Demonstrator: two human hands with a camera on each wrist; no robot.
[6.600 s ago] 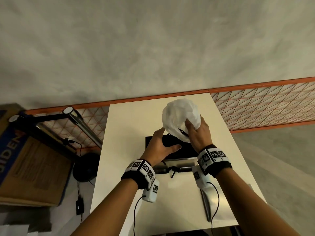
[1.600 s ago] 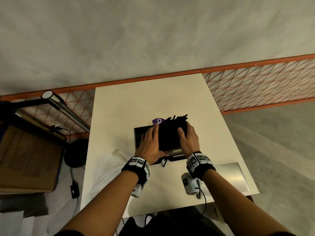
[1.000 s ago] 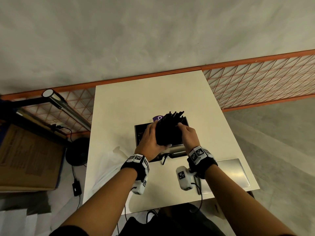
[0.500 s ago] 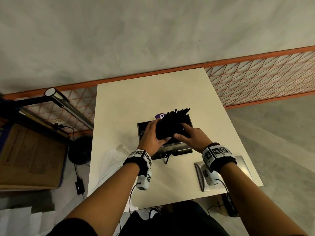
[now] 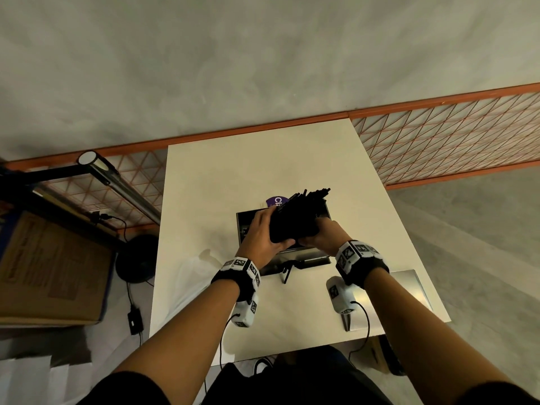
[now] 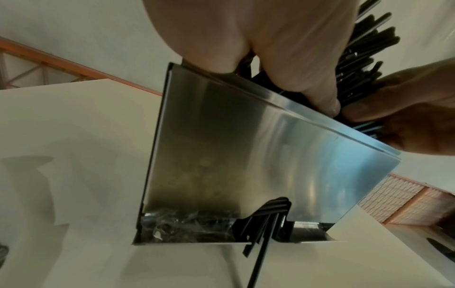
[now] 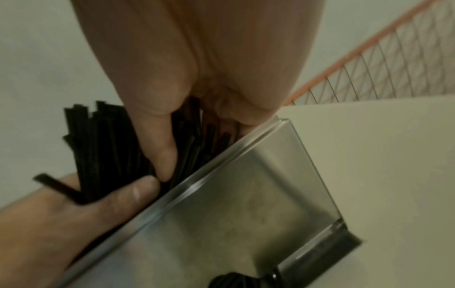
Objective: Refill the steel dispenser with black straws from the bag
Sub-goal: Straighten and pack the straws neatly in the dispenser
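Observation:
A thick bundle of black straws [image 5: 295,217] is held between both hands above the open top of the steel dispenser [image 5: 295,257], tilted so its far ends point up and to the right. My left hand [image 5: 261,238] grips the bundle's left side, thumb underneath [image 6: 317,91]. My right hand [image 5: 323,235] grips the right side, thumb pressed on the straws [image 7: 165,154]. The dispenser's shiny front wall [image 6: 246,155] has a few straws [image 6: 265,222] sticking out of its bottom slot. The clear plastic bag [image 5: 190,276] lies flat on the table to the left.
The white table [image 5: 263,171] ends at an orange wire fence [image 5: 453,133]. A steel lid [image 5: 409,287] lies at the front right by my right forearm. A purple label [image 5: 274,201] shows behind the dispenser. A cardboard box [image 5: 49,267] and a lamp pole [image 5: 117,182] stand left.
The white bag was drawn off the straws and now lies on the left of the table. Both hands since keep turning and squaring the bare bundle over the dispenser; the right wrist has drawn closer.

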